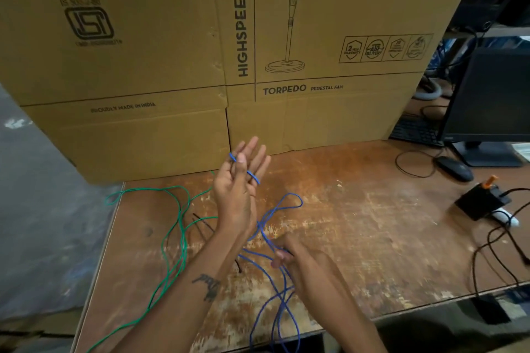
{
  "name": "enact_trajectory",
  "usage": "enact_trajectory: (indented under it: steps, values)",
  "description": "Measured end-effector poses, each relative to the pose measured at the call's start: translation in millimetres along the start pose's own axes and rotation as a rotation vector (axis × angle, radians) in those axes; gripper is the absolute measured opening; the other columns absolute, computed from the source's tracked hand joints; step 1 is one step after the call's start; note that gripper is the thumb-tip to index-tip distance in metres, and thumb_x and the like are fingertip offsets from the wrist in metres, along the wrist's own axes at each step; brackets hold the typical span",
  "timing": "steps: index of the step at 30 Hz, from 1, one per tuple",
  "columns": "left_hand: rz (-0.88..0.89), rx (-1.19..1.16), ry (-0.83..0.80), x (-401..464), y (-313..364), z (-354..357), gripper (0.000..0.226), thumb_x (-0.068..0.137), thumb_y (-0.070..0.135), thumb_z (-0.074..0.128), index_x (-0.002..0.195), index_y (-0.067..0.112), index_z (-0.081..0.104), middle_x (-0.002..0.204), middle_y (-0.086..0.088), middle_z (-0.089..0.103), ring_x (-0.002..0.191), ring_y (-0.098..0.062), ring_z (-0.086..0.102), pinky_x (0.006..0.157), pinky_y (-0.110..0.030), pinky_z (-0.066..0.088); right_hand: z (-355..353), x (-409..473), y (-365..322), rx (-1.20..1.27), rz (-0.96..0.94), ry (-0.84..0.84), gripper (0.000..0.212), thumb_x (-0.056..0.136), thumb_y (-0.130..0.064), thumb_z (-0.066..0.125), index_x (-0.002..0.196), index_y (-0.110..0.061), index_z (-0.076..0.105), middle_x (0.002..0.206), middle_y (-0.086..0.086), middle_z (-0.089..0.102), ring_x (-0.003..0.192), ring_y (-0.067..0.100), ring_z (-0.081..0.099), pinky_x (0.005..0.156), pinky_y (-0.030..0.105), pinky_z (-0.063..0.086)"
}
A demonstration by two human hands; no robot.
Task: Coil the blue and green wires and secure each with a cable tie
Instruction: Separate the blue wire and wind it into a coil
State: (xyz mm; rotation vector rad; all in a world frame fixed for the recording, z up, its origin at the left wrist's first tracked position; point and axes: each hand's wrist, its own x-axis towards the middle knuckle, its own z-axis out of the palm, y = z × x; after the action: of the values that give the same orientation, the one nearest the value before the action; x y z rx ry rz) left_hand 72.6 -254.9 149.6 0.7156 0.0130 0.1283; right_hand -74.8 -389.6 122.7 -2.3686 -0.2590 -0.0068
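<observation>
Blue wire: thin, bright blue, uncoiled; its run goes from the raised left hand down and toward the viewer, over the table's near edge; one open loop lies flat on the table just right of the left wrist, rounded end pointing away from the viewer.
Left hand: raised above the table, palm up, fingers straight and spread, pointing at the cardboard box; thumb folded across the palm; blue wire crosses the fingers in two places, pressed under the thumb.
Right hand: low over the table, fingers curled, pinching the blue wire where several strands cross.
Green wire: thin, green, loose; long loops on the left part of the table, long axis running from near the box toward the viewer, trailing off the near-left edge.
Cable ties: thin, black, lying on the table between the green wire and the left forearm.
Table: worn brown wooden top.
Cardboard box: large pedestal fan carton, standing at the table's far edge.
Monitor: black, far right.
Mouse: black, beside the monitor stand.
</observation>
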Motion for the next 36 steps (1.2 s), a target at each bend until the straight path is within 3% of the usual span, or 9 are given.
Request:
enact_trajectory:
  steps: [5, 10, 13, 16, 22, 26, 30, 33, 36]
  values:
    - [0.041, 0.267, -0.141, -5.5, -0.7, -8.4, 0.03, 0.113, 0.012, 0.036, 0.139, 0.007, 0.05, 0.116, -0.014, 0.077, 0.095, -0.028, 0.078, 0.08, -0.033, 0.062, -7.8, -5.5, 0.8, 0.094, -0.076, 0.092, 0.026, 0.112, -0.017, 0.055, 0.128, -0.036, 0.062, 0.118, -0.022, 0.057, 0.114, 0.0, 0.06, 0.097, 0.023, 0.047]
    - [-0.043, 0.293, -0.22, -10.2, 6.0, -7.4, 0.032, 0.113, 0.017, 0.034, 0.134, 0.002, 0.053, 0.122, -0.019, 0.074, 0.105, -0.033, 0.075, 0.086, -0.038, 0.061, -21.2, -17.7, 6.7, 0.216, -0.028, 0.213, 0.018, 0.11, -0.027, 0.059, 0.117, -0.035, 0.073, 0.094, -0.013, 0.07, 0.087, 0.01, 0.07, 0.081, 0.032, 0.054]
    - [-0.008, 0.528, -0.382, -24.7, 2.7, -12.3, 0.028, 0.112, 0.012, 0.034, 0.131, 0.003, 0.054, 0.12, -0.02, 0.075, 0.105, -0.037, 0.075, 0.091, -0.044, 0.06, -21.5, -23.5, -0.1, 0.442, 0.081, 0.272, 0.018, 0.105, -0.031, 0.061, 0.112, -0.035, 0.076, 0.079, -0.011, 0.069, 0.062, 0.008, 0.059, 0.062, 0.032, 0.049]
    - [0.025, 0.744, -0.551, -33.4, 4.4, -24.6, 0.029, 0.112, 0.011, 0.036, 0.134, 0.006, 0.055, 0.108, -0.014, 0.079, 0.093, -0.035, 0.077, 0.088, -0.043, 0.06, -27.9, -21.8, -8.2, 0.698, 0.182, 0.258, 0.013, 0.098, -0.028, 0.064, 0.1, -0.024, 0.076, 0.068, -0.019, 0.063, 0.061, -0.002, 0.053, 0.061, 0.012, 0.041]
    - [0.07, 1.057, -0.751, -43.3, 15.2, -43.2, 0.029, 0.113, 0.026, 0.041, 0.132, 0.029, 0.062, 0.073, -0.001, 0.067, 0.058, -0.023, 0.059, 0.063, -0.036, 0.051, -81.9, -10.3, -8.4, 0.598, 0.105, 0.199, 0.022, 0.105, -0.028, 0.061, 0.099, -0.015, 0.078, 0.071, -0.01, 0.062, 0.065, -0.003, 0.052, 0.063, 0.012, 0.039]
    - [0.041, 1.086, -0.809, -42.7, 17.7, -45.3, 0.031, 0.112, 0.026, 0.041, 0.125, 0.032, 0.068, 0.066, 0.004, 0.049, 0.056, -0.022, 0.045, 0.057, -0.037, 0.038, -98.4, 25.8, -9.8, 0.678, 0.124, 0.168, 0.027, 0.107, -0.027, 0.055, 0.102, -0.018, 0.08, 0.07, -0.009, 0.056, 0.062, 0.001, 0.048, 0.058, 0.014, 0.037]
    - [-0.047, 0.905, -0.688, -50.2, 10.3, -42.3, 0.034, 0.111, 0.024, 0.037, 0.112, 0.028, 0.071, 0.063, 0.0, 0.045, 0.057, -0.015, 0.042, 0.058, -0.027, 0.037, -82.3, 65.8, -17.0, 0.634, 0.114, 0.224, 0.027, 0.113, -0.022, 0.053, 0.106, -0.018, 0.078, 0.07, -0.01, 0.055, 0.055, -0.002, 0.042, 0.053, 0.013, 0.031]
    - [-0.105, 0.772, -0.592, -54.8, 9.1, -37.4, 0.037, 0.111, 0.029, 0.035, 0.103, 0.023, 0.071, 0.064, 0.0, 0.043, 0.056, -0.015, 0.04, 0.057, -0.027, 0.035, -73.4, 90.4, -16.5, 0.579, 0.09, 0.308, 0.024, 0.112, -0.024, 0.055, 0.1, -0.025, 0.077, 0.068, -0.006, 0.055, 0.053, -0.002, 0.046, 0.055, 0.012, 0.033]
    - [-0.111, 0.722, -0.586, -60.7, 11.1, -29.9, 0.034, 0.108, 0.036, 0.039, 0.095, 0.021, 0.066, 0.064, 0.005, 0.043, 0.057, -0.016, 0.038, 0.056, -0.026, 0.035, -56.3, 108.2, -7.6, 0.56, 0.09, 0.361, 0.019, 0.11, -0.026, 0.062, 0.096, -0.032, 0.074, 0.065, -0.011, 0.056, 0.061, 0.001, 0.05, 0.065, 0.024, 0.041]
